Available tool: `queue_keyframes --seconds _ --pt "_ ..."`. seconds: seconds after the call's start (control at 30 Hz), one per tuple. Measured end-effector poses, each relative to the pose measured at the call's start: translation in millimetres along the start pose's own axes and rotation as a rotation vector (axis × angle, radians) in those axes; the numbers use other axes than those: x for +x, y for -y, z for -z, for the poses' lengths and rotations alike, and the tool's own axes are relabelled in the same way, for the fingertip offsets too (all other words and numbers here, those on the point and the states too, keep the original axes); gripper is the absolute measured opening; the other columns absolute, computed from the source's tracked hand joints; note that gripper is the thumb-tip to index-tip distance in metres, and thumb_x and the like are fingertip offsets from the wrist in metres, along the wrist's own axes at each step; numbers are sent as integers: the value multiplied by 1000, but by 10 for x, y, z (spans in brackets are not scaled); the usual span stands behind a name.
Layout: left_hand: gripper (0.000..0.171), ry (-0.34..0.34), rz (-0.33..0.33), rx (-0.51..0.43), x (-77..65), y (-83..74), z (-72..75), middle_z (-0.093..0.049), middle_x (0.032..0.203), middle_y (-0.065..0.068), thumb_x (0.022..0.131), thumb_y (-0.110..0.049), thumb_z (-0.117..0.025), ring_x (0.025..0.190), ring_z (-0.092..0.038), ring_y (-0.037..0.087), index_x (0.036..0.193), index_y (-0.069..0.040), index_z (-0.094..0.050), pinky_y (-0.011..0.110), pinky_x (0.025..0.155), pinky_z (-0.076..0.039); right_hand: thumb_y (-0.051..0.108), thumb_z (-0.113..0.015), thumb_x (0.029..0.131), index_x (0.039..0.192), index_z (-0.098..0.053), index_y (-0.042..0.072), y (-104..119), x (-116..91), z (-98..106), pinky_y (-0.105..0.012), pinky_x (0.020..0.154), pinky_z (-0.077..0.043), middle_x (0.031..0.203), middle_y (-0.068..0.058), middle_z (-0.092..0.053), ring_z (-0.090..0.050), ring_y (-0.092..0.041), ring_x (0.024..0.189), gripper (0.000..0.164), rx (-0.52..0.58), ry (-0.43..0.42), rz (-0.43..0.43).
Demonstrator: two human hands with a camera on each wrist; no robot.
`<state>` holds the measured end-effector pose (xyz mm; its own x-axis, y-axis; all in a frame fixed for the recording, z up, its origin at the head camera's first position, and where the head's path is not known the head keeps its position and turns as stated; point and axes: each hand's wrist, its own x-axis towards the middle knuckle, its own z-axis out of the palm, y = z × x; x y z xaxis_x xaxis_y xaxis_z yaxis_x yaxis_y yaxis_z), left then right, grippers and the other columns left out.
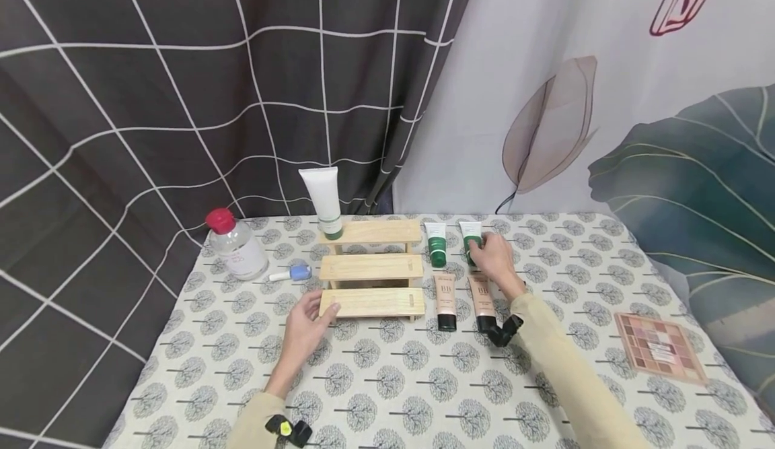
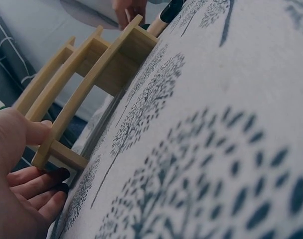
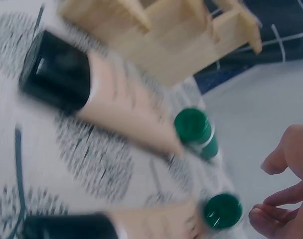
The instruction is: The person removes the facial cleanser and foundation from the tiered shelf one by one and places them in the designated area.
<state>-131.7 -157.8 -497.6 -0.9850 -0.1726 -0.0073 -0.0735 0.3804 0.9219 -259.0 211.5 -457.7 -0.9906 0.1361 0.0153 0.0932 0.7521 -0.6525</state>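
A three-step wooden stand [image 1: 372,267] sits mid-table. My left hand [image 1: 303,328] grips the left end of its lowest step, thumb on top and fingers underneath. On the top step's left end a tall white tube [image 1: 323,196] stands on its green cap. My right hand [image 1: 496,259] is at the right one of two small green-and-white tubes [image 1: 469,235], fingertips overlapping it in the head view. In the right wrist view the thumb and fingers are parted beside its green cap [image 3: 223,211]. The other green-and-white tube [image 1: 436,242] lies to its left.
Two beige BB cream tubes [image 1: 445,293] with black caps lie in front of the green ones. A clear bottle [image 1: 242,254] with a red cap and a small blue-and-white bottle [image 1: 298,272] are at left. An eyeshadow palette [image 1: 660,348] lies far right. Curtains hang behind the table.
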Motion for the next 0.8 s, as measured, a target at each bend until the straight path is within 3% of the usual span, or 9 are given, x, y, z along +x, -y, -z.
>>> queue_keyframes --seconds 0.1,0.23,0.8 --pt "58 -4 4 -3 0 4 -2 -61 135 27 92 -21 -75 131 -57 43 138 4 -52 51 116 -45 22 -54 101 137 -51 -13 128 -22 40 -43 81 -60 118 -32 -64 -64 -34 92 51 35 -7 39" --pt "58 -3 7 -3 4 -3 2 -61 136 27 92 -21 -75 131 -57 43 138 4 -52 50 117 -45 21 -56 101 139 -50 -12 321 -54 83 -55 102 -53 130 -33 -60 -61 -44 114 51 85 -24 111" --pt "55 -19 4 2 3 -16 -6 -62 136 26 91 -23 -76 130 -58 43 136 2 -55 51 116 -46 17 -61 96 136 -55 -8 1098 -200 -21 -47 107 -53 130 -26 -62 -60 -39 118 47 237 -16 283"
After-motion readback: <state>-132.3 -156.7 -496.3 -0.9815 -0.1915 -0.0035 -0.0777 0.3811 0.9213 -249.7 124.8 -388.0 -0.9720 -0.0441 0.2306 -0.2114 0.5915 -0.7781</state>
